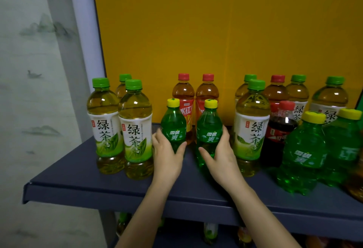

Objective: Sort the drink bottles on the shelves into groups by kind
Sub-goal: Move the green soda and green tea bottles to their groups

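**Two small soda bottles gripped on the dark shelf**

Our left hand (169,157) is curled round the lower body of a small green plastic soda bottle with a yellow cap (173,127), thumb across the front and fingers on its nine o'clock side. Our right hand (223,155) grips a second small green yellow-capped soda bottle (209,129) in mirror fashion, fingers on the three o'clock side.

Both bottles are upright, their long axes vertical, caps pointing to twelve o'clock and labels facing us. They are side by side with a gap between them, near the middle of the dark blue-grey shelf board (88,177). We cannot tell whether their bases rest on it.

At nine o'clock of our left hand stand two tall green-capped green-tea bottles with white labels (104,127) (135,129), touching each other. At twelve o'clock, behind the held pair, stand two amber red-capped iced-tea bottles (183,92) (207,92).

At three o'clock of our right hand stands another green-tea bottle (251,129). Further along are a dark red-capped cola bottle (280,129) and two larger green soda bottles (304,155) (343,149). All of these are upright.

A flat yellow back panel (216,31) closes the shelf behind them.
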{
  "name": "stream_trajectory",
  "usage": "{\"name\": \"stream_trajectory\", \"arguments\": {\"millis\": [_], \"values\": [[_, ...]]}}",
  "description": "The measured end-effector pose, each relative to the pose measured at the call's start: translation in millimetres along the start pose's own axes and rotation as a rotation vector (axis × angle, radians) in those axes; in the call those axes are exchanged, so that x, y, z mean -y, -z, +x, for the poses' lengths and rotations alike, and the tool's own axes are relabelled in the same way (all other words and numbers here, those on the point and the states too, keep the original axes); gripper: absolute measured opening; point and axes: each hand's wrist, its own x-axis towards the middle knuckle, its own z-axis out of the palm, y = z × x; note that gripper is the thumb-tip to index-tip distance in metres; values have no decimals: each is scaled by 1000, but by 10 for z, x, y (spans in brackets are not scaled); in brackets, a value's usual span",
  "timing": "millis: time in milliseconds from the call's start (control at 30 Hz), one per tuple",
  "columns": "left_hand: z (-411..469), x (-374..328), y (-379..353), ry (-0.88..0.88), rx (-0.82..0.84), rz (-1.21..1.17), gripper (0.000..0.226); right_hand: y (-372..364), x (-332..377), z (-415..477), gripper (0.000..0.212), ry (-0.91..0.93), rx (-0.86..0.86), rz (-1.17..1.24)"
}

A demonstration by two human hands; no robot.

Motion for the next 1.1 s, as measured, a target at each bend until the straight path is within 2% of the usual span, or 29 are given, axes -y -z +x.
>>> {"name": "stream_trajectory", "arguments": {"millis": [200,567,667,867,1000,1100], "values": [[-117,-23,84,-40,58,-88,68,56,25,-107,75,49,35,-6],[-329,-72,372,-80,115,-327,59,237,140,-425,74,-13,17,109],[-389,-130,441,-77,168,-416,53,330,184,-577,78,-27,-16,153],[-518,-443,466,-118,277,-537,60,694,250,-862,88,-75,-118,182],[-653,-747,309,-164,333,-585,60,1090,239,-1024,75,-113,-186,185],[-811,-986,118,-186,374,-617,63,1419,133,-1134,76,-137,-252,178]]}}
